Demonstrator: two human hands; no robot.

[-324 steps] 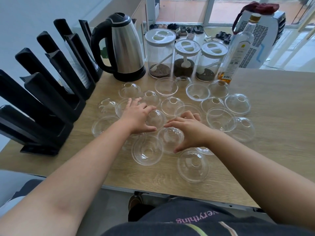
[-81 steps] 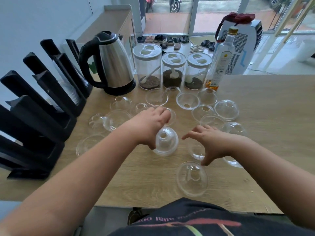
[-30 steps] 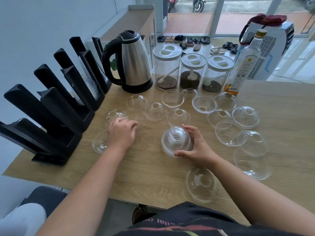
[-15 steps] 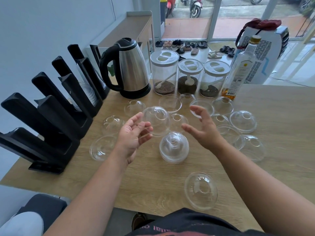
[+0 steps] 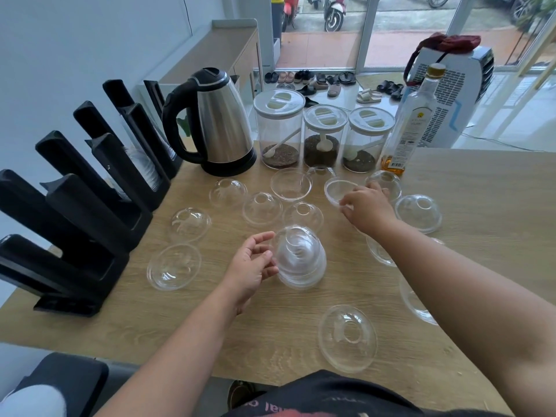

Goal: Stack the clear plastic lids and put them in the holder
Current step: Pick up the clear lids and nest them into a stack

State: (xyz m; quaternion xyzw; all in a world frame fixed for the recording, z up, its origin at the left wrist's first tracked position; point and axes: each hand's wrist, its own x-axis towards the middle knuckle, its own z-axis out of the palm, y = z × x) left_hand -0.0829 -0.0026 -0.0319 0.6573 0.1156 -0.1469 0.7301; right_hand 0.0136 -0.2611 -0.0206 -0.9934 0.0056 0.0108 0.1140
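Note:
A stack of clear dome lids (image 5: 301,258) stands mid-table. My left hand (image 5: 254,264) sits at its left side, fingers relaxed, fingertips touching the stack. My right hand (image 5: 368,206) reaches toward the back and pinches the rim of an upturned lid (image 5: 338,188). Several loose lids lie around, such as one dome (image 5: 261,207), another dome (image 5: 189,224) and a near lid (image 5: 347,337). The black slotted holder (image 5: 90,221) stands along the left table edge.
A steel kettle (image 5: 216,121), three lidded jars (image 5: 325,135) and a glass bottle (image 5: 412,121) line the back of the wooden table (image 5: 481,221). More lids lie partly hidden under my right forearm. The table's front edge is close to my body.
The lid my left hand held now sits on the stack and that hand has let go. My right hand has moved toward the back right and taken an upturned lid's rim.

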